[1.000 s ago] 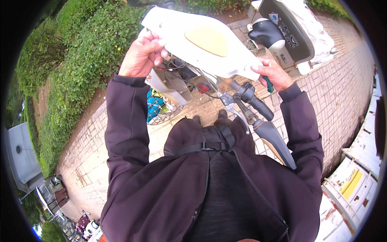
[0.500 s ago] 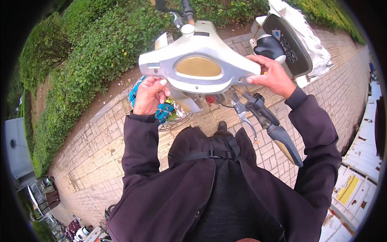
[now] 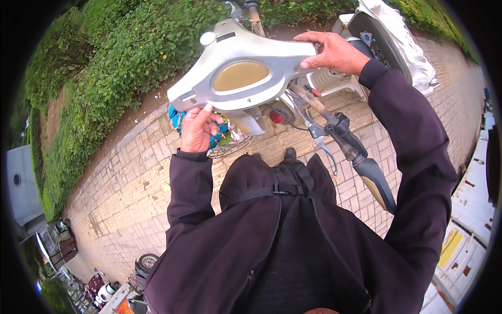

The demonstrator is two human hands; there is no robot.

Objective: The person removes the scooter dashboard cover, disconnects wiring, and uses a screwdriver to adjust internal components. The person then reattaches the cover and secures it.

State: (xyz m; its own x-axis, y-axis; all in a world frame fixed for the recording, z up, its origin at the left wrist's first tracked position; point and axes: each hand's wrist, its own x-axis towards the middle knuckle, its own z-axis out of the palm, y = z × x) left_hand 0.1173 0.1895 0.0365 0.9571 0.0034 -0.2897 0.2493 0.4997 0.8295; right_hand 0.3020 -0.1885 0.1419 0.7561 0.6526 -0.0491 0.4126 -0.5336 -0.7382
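A silver scooter handlebar cover (image 3: 266, 51) with a gold oval dial window (image 3: 240, 76) is tilted in front of me, its right end higher than its left. My left hand (image 3: 200, 128) pinches its lower left edge, with the thumb on top. At the other end, my right hand (image 3: 337, 52) holds the cover between thumb and fingers. Below the right end, a bare rusty handlebar tube (image 3: 314, 102) runs to a black and tan handlebar grip (image 3: 377, 180) with a silver brake lever (image 3: 327, 150). Part of the handlebar's left side shows beyond the cover.
A wire basket (image 3: 222, 152) with blue and green items sits behind my left hand. A dark-lidded box (image 3: 368, 39) and a white sheet (image 3: 413, 57) stand at the far right. A green hedge (image 3: 120, 68) borders the paving (image 3: 120, 183).
The cover has tilted and shifted left, its right end lifting and exposing more of the handlebar tube. My right hand has moved up with it; my left hand still pinches the lower left edge.
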